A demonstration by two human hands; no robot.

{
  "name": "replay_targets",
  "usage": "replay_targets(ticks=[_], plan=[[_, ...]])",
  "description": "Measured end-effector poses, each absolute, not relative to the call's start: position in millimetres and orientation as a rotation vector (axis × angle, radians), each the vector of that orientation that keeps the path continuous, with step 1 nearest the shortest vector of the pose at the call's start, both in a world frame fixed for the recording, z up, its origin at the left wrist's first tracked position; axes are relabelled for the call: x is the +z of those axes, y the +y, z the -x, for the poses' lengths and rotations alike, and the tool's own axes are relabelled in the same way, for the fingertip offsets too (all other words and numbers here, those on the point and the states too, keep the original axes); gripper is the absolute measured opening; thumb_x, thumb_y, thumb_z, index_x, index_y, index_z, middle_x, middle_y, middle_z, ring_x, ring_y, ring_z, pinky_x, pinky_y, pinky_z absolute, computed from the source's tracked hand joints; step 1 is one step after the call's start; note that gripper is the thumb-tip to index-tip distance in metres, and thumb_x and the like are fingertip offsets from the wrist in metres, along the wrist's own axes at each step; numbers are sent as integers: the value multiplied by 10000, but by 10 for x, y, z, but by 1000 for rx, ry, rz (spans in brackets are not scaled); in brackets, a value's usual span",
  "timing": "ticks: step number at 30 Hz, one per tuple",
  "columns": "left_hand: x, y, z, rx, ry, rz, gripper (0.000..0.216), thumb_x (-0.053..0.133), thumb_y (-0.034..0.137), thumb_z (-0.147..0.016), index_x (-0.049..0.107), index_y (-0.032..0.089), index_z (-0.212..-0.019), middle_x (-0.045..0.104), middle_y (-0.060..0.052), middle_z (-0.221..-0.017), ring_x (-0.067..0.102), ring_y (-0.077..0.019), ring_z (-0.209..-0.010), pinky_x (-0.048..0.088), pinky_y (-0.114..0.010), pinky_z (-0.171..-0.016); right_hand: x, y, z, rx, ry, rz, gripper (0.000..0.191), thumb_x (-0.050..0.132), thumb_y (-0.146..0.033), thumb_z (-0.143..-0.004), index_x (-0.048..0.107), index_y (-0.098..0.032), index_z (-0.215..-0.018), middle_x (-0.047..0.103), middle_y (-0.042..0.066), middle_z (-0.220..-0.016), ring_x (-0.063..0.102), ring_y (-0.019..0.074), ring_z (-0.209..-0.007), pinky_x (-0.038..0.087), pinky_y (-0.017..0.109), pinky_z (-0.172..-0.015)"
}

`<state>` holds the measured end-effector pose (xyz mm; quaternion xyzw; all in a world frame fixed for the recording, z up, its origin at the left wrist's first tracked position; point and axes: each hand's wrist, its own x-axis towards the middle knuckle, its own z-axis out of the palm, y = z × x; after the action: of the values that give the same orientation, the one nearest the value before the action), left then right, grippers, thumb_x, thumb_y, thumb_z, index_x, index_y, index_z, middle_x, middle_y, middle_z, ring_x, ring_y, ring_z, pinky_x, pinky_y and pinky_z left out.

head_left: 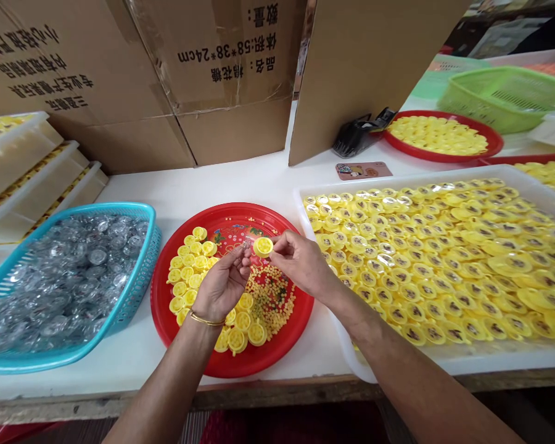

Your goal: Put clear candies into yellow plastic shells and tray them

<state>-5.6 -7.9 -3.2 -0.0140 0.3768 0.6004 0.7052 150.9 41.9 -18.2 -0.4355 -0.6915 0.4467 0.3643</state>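
Observation:
Over the red round tray (231, 370), my right hand (303, 262) pinches a small round yellow plastic piece (263, 247) by its edge. My left hand (224, 280), with a gold bangle at the wrist, is closed just left of it. A small clear piece (246, 243) shows at the left fingertips; its shape is hard to make out. Similar yellow pieces (237, 339) lie in rows on the tray's left and front. Loose tiny yellow and dark bits (272, 299) are spread on its right side, partly behind my hands.
A blue basket (152, 246) full of clear plastic pieces (74, 271) stands left. At right, a white tray (351, 364) holds many yellow pieces (411, 296). Cardboard boxes (240, 123) wall the back. A black tape dispenser (356, 135), card (364, 171) and green basket (472, 98) sit behind.

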Motion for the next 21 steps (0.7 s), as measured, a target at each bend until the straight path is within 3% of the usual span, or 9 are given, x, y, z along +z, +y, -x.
replay_targets(ticks=[7,13,21], plan=[[-40,-77,49,1304,837,-39,208,424,47,-905,631,54,-919,562,-11,-690,516,-23,-512,440,-92,-460,-135,413,-1504,1132,-1809,1104,120,587,-139,-742,499,-196,-683,687,51,-860,665,165,-810,537,306,-708],[-39,-53,97,1403,1162,-721,147,629,190,-808,689,88,-895,611,-7,-672,545,-59,-537,450,-145,-484,-137,414,-1505,1154,-1861,1095,120,584,-146,-739,492,-203,-687,635,17,-742,650,166,-776,521,303,-689],[-8,35,81,1172,1481,-1096,250,606,264,-798,695,88,-950,621,2,-546,571,-97,-472,468,-199,-470,-113,403,-1510,1193,-1876,1078,136,585,-185,-744,476,-202,-665,569,-29,-638,556,113,-598,457,252,-565]])
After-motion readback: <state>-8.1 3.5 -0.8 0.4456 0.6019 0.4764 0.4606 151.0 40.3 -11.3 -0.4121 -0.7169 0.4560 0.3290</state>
